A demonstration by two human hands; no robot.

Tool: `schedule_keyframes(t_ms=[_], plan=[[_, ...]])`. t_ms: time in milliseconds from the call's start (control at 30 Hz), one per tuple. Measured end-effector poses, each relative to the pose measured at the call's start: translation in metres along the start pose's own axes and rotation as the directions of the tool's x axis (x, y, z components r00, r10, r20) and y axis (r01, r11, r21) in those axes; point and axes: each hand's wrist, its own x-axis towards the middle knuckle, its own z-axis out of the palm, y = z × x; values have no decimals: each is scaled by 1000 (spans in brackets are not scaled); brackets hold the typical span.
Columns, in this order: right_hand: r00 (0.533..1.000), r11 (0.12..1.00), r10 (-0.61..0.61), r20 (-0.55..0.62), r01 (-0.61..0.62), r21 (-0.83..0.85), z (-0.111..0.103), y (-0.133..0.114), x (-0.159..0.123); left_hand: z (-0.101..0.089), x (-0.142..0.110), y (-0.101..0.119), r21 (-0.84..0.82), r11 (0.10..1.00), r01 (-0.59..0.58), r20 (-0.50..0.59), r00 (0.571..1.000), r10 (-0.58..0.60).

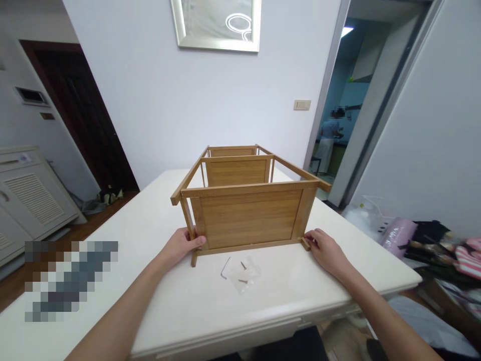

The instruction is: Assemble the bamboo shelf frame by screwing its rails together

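Observation:
A wooden shelf rack (251, 215) lies on its side on the white table, its near panel facing me and two more panels behind. My left hand (183, 245) is closed around the lower left corner, thumb on the panel's face and fingers behind the post. At the lower right corner, my right hand (326, 250) pinches the rack by the short post end. Between my hands lie an L-shaped hex key (224, 269) and a clear plastic bag (254, 274). One screw (243, 265) and another screw (243, 282) lie on or in the bag; I cannot tell which.
The white table (195, 321) reaches to the wall, where a framed picture (218, 47) hangs. A blurred-out object (75, 281) is at the left. Bags and clothes (424, 240) are piled at right. Beyond a doorway a person (327, 135) stands in another room.

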Motion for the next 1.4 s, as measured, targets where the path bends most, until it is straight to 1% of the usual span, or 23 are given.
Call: schedule_keyframes(t_ms=[67,133,167,233,300,333,367,400,433,500,567,600,667,767,833,933,1067,1167,1267,1400], plan=[[1000,1000,-2,-5,2,-6,-1,-2,-1,-3,-2,5,119,993,10,-69,998,-2],[1000,1000,-3,-11,2,-10,-1,-3,-3,-6,-6,11,260,965,25,-182,983,23],[1000,1000,-4,-13,4,-11,-2,-4,-3,-7,-9,14,326,944,44,-246,968,40],[1000,1000,-6,-15,6,-13,-2,-6,-5,-5,-17,20,435,895,96,-369,926,80],[1000,1000,-12,-19,12,-15,-3,-7,-6,3,-28,24,516,844,149,-482,864,142],[1000,1000,-14,-22,13,-14,-3,-8,-6,10,-35,25,545,824,156,-525,829,190],[1000,1000,-13,-25,13,-11,-4,-8,-6,19,-42,25,570,809,142,-546,801,245],[1000,1000,-11,-27,11,-8,-4,-9,-7,29,-48,24,596,797,102,-542,783,305],[1000,1000,-8,-27,8,-5,-4,-9,-7,39,-53,24,620,784,21,-487,794,364],[1000,1000,-2,-27,2,-4,-5,-10,-7,59,-59,22,635,753,-175,-279,856,435],[1000,1000,-3,-26,3,-6,-5,-10,-7,76,-57,23,613,722,-322,-68,888,454],[1000,1000,-7,-28,6,-6,-6,-10,-7,82,-54,25,602,709,-366,15,894,448],[999,1000,-15,-38,15,-4,-6,-10,-8,92,-45,29,591,690,-418,142,896,421],[998,1000,-20,-54,20,1,-6,-9,-9,100,-32,33,596,659,-459,270,887,374],[998,1000,-22,-58,23,8,-5,-8,-9,104,-26,33,601,638,-481,330,877,349],[998,999,-32,-63,33,27,-5,-8,-9,108,-23,30,592,626,-507,372,861,346],[996,998,-43,-75,46,37,-5,-8,-9,110,-25,27,580,605,-545,371,838,400],[995,998,-54,-89,58,38,-6,-9,-10,110,-27,27,544,620,-565,363,825,433],[985,996,-81,-149,86,24,-9,-11,-12,107,-28,25,481,667,-568,319,823,471],[947,984,-173,-270,155,-88,-12,-19,-20,103,-28,20,450,720,-528,206,846,492]])
